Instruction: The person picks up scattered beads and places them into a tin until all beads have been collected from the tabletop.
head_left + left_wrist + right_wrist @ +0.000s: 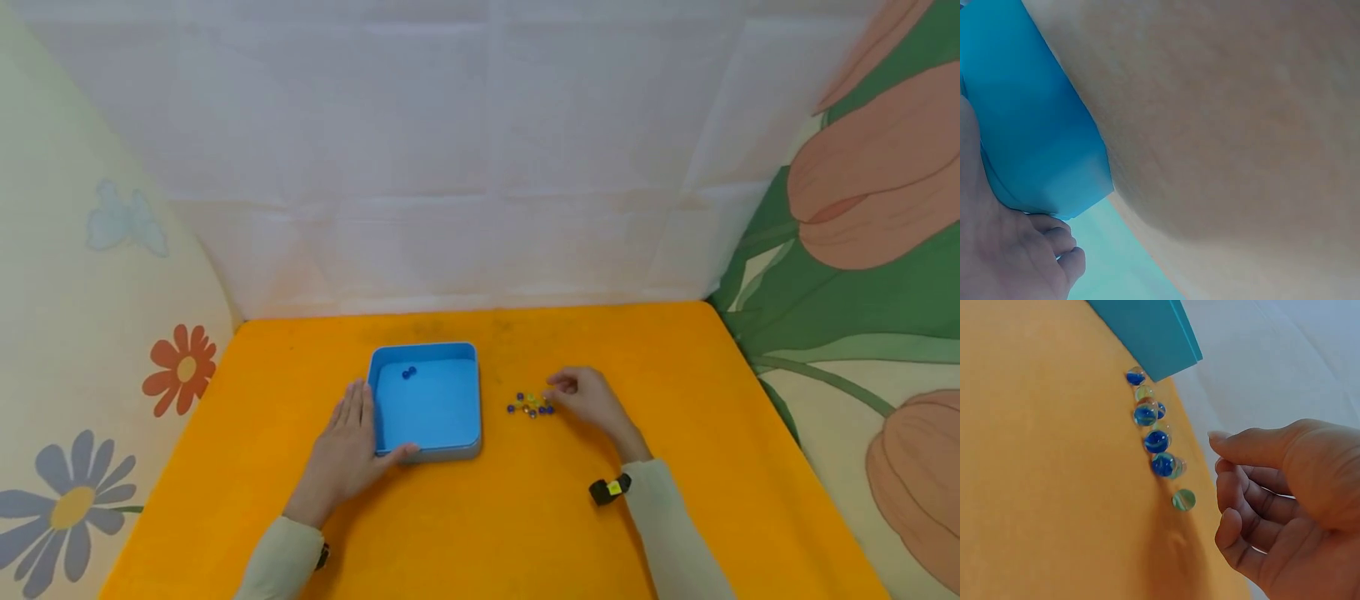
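A square blue tray (427, 412) with raised walls stands on the orange table, and two dark blue marbles (408, 372) lie inside it towards the back left. My left hand (343, 457) rests against it, straight fingers along its left wall and thumb at the front edge. To its right lies a loose cluster of several blue, yellow and clear marbles (532, 408). My right hand (591, 402) hovers at the cluster's right side, fingers loosely bent. In the right wrist view a green marble (1184, 500) sits nearest that hand, and nothing shows between thumb and fingers.
An orange cloth (495, 525) covers the table. Behind it hangs a white sheet (465, 167). Flower-printed cloths stand at the left (82, 350) and the right (862, 333).
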Tool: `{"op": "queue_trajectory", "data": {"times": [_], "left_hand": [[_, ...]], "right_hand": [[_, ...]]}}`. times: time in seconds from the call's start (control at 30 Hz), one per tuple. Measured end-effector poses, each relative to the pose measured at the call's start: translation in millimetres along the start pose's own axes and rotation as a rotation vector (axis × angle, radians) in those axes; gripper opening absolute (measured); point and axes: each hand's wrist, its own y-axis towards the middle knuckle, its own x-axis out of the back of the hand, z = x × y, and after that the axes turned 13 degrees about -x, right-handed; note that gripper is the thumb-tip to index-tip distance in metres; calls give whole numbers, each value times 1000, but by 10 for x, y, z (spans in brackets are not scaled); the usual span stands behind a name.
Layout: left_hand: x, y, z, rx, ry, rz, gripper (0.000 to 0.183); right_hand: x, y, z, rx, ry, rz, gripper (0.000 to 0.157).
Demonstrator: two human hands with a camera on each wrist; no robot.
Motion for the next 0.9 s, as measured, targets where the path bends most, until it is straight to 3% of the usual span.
{"op": "queue_trajectory", "data": {"times": [0.43,0.9], "left_hand": [[-2,-8,-16,-12,40,-28,130],[-55,8,18,-17,43,-43,131]], "right_hand": [[18,-76,-186,-60,-5,-15,26],[19,-108,-253,-50,-77,2,23]]}}
